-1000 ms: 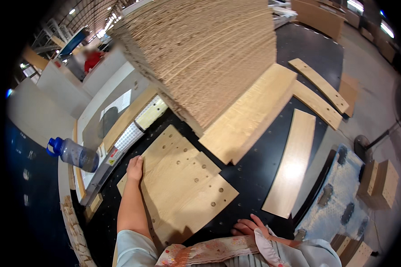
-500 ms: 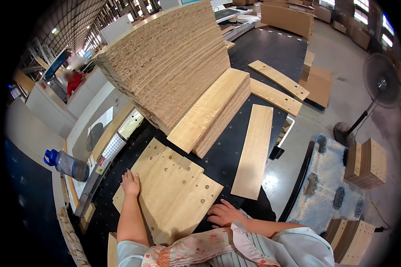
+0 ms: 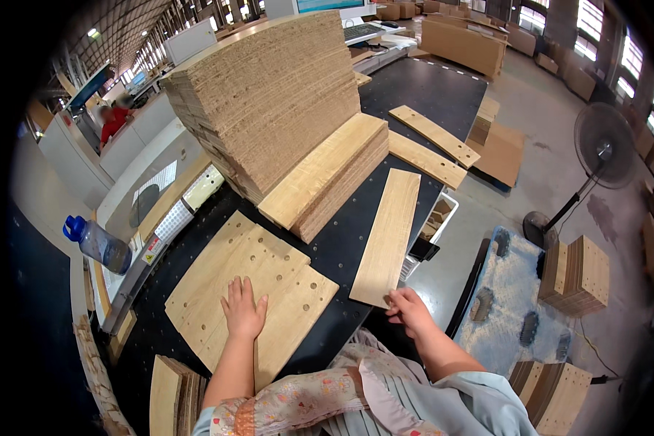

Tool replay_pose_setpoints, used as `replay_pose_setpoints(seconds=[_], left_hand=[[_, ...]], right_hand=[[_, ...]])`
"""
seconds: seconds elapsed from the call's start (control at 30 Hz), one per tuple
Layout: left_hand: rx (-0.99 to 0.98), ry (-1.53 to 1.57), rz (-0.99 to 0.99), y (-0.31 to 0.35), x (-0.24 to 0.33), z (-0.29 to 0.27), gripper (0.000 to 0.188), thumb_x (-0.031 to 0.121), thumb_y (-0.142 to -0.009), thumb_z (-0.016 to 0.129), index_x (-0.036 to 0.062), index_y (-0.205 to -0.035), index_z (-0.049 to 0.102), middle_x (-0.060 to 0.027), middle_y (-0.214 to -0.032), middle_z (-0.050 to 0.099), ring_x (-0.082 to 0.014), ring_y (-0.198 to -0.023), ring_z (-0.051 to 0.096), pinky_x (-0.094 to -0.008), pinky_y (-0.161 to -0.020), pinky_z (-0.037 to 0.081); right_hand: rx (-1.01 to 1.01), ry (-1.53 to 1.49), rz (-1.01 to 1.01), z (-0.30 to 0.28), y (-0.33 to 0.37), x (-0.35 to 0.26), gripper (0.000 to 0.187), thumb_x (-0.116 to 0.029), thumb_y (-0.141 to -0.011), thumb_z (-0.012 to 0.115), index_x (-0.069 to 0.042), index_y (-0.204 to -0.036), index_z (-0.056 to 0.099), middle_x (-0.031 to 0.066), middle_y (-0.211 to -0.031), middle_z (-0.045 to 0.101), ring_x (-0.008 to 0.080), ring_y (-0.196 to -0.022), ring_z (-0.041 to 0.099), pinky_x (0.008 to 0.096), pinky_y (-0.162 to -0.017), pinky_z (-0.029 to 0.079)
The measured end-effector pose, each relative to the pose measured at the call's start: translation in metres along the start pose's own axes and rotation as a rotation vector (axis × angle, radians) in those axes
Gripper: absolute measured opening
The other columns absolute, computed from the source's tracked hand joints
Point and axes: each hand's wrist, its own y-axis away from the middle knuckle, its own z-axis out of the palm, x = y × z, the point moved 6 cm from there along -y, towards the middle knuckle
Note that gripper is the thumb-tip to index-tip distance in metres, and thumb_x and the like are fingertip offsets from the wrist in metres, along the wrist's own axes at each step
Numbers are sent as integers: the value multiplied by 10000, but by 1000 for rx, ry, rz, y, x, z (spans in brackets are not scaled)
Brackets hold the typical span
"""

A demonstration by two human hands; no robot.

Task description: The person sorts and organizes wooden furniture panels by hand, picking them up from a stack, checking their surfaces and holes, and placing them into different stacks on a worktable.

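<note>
Several wooden boards with drilled holes point(image 3: 218, 291) lie side by side on the black perforated table. My left hand point(image 3: 243, 309) rests flat on them, its fingers stretched out. To their right lies a single plain wooden board point(image 3: 386, 236), pointing away from me. At its near right corner my right hand point(image 3: 408, 311) is closed, with thumb and fingertips pinching the board's edge. A low stack of narrow boards point(image 3: 327, 178) stands farther back, against a tall stack of panels point(image 3: 269, 102) with rough chipboard edges.
Two narrow drilled boards point(image 3: 434, 136) lie at the table's right side. A water bottle point(image 3: 98, 243) stands on the left machine. On the floor to the right are a blue pallet point(image 3: 509, 305), a fan point(image 3: 594, 149) and board stacks point(image 3: 575, 276). More boards point(image 3: 173, 396) stand near left.
My left hand has moved from the drilled boards' left edge onto their middle. My right hand has left the boards' near right side and taken hold of the plain board's corner.
</note>
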Motion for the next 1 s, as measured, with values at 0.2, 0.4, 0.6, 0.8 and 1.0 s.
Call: replay_pose_setpoints(seconds=[0.2, 0.4, 0.6, 0.8, 1.0], left_hand=[[-6, 12, -30, 2, 0, -3, 643, 398, -885, 534, 78, -1412, 354, -154, -1494, 280, -318, -1399, 217, -542, -1117, 138], [-4, 37, -51, 1, -1, -4, 631, 396, -879, 550, 88, -1404, 383, -139, -1499, 278, -302, -1399, 222, -515, -1125, 144], [7, 33, -44, 1, -6, 2, 626, 371, -868, 574, 84, -1395, 397, -137, -1493, 292, -300, -1395, 232, -513, -1124, 148], [50, 49, -26, 0, -5, -1, 617, 345, -849, 600, 81, -1377, 418, -143, -1479, 315, -308, -1384, 253, -516, -1117, 162], [82, 75, -20, 1, -6, -1, 606, 336, -830, 617, 75, -1350, 448, -153, -1458, 345, -319, -1370, 278, -522, -1110, 171]], right_hand=[[-102, -198, -81, 18, -24, -11, 270, -185, -872, 628, -54, -1101, 572, 49, -1010, 626, 144, -912, 575, 321, -737, 479], [-147, -478, -309, -28, -6, 0, 268, -31, -881, 573, -7, -1148, 560, 83, -1083, 643, 168, -978, 605, 342, -867, 474], [-90, -541, -447, -72, 16, -20, 285, -22, -882, 590, -9, -1164, 548, 94, -1135, 628, 187, -1059, 589, 338, -945, 442], [42, -527, -598, -87, 4, -53, 307, -24, -888, 584, -8, -1189, 527, 89, -1149, 621, 178, -1056, 586, 329, -943, 439], [61, -465, -575, -81, -14, -44, 305, -19, -884, 592, -3, -1183, 529, 86, -1146, 620, 162, -1045, 583, 311, -929, 442]])
